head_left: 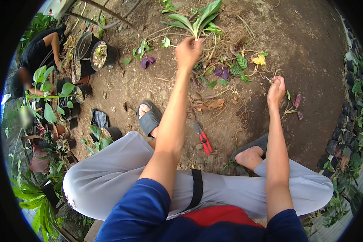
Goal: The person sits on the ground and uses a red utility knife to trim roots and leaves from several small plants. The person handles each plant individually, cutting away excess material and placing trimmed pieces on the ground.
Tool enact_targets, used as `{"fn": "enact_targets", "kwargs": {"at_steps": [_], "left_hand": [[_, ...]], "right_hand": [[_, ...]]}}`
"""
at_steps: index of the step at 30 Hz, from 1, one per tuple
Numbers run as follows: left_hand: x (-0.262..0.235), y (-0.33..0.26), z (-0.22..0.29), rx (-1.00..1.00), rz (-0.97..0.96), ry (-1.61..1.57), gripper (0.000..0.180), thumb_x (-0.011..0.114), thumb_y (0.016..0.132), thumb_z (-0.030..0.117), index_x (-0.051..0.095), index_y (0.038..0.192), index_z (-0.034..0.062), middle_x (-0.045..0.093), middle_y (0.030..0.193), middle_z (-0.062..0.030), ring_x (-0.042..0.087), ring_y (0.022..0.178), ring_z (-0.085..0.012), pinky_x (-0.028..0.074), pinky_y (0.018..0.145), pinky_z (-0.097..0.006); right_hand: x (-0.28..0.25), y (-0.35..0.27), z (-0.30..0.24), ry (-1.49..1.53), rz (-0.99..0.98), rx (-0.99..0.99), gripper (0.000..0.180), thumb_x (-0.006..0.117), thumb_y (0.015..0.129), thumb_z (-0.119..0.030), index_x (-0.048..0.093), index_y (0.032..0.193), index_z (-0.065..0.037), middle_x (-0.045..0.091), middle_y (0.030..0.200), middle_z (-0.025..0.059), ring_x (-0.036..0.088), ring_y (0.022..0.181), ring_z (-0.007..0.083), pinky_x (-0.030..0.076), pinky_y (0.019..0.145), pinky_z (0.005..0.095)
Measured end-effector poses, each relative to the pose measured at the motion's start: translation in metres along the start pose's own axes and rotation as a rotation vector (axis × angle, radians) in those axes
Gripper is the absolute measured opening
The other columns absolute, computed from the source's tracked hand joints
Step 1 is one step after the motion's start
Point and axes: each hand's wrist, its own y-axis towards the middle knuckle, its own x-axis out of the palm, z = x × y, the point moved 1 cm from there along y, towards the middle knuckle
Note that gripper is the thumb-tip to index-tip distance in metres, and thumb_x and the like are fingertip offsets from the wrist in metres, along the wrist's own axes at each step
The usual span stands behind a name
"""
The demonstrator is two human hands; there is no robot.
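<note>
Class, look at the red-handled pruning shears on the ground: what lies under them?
The red-handled pruning shears lie on bare brown soil strewn with dry roots and small stones, between the person's two sandalled feet. The ground directly beneath the blades and handles is covered, so cannot be seen.

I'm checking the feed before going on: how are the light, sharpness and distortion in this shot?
Head view: soft, even daylight, no glare; the left hand holding a green plant and the right hand are sharp; fisheye bends the rim, with black corners; the person at left is partly blurred.
</note>
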Motion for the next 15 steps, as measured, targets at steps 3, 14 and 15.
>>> {"fn": "enact_targets", "kwargs": {"at_steps": [3, 14, 15], "left_hand": [[0.042, -0.012, 0.021, -0.003, -0.321, 0.297, 0.044, 0.076, 0.089, 0.032, 0.066, 0.12, 0.0021, 0.073, 0.107, -0.0182, 0.071, 0.1, -0.0308, 0.056, 0.086, -0.043], [0.074, -0.051, -0.006, -0.016, -0.256, 0.426, 0.024, 0.063, 0.079, 0.003, 0.068, 0.102, -0.0013, 0.07, 0.103, -0.0254, 0.066, 0.106, -0.0405, 0.047, 0.096, -0.055], [0.069, -0.05, -0.006, 0.006, -0.209, 0.467, 0.023, 0.061, 0.081, 0.004, 0.071, 0.101, -0.0005, 0.072, 0.097, -0.0246, 0.07, 0.099, -0.0398, 0.05, 0.095, -0.049]], "right_hand": [[0.005, -0.013, -0.014, -0.05, -0.076, -0.038, 0.028, 0.041, 0.094, -0.019, 0.062, 0.1, -0.002, 0.069, 0.09, 0.015, 0.064, 0.082, 0.0266, 0.049, 0.08, 0.0399], [0.001, -0.007, -0.025, -0.033, -0.505, -0.11, 0.025, 0.042, 0.095, -0.019, 0.059, 0.097, -0.001, 0.065, 0.087, 0.0112, 0.062, 0.083, 0.0222, 0.048, 0.079, 0.0369], [-0.002, -0.013, -0.023, -0.052, -0.71, -0.053, 0.026, 0.044, 0.095, -0.021, 0.06, 0.098, -0.001, 0.065, 0.087, 0.0109, 0.062, 0.083, 0.0217, 0.048, 0.08, 0.0375]]}}
